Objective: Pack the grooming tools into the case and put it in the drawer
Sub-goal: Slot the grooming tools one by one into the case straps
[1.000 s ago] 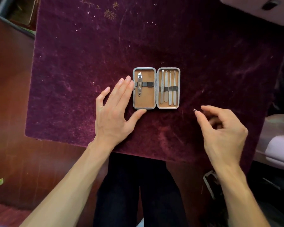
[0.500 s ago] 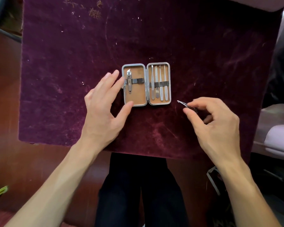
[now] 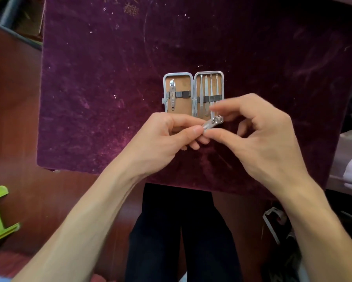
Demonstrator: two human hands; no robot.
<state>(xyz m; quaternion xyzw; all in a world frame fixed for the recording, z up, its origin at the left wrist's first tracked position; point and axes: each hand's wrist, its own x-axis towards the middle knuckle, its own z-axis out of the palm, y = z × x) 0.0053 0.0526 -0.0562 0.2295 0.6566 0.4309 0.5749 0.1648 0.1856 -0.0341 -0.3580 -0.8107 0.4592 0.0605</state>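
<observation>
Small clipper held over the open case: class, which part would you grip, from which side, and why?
Pinch the small clipper by its flat faces at the tail end, coming from the near-left, as the left hand does. That likely leaves the head free to slide under the empty strap loop.

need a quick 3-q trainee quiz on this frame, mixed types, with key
1. True or false: the case lies closed on the purple cloth.
2. Where is the small clipper? A: strapped into the case. B: held by the left hand and right hand. C: lying on the cloth.
3. Fill in: the case's left half holds ___ tool under its strap.
Key: 1 false; 2 B; 3 one.
</observation>
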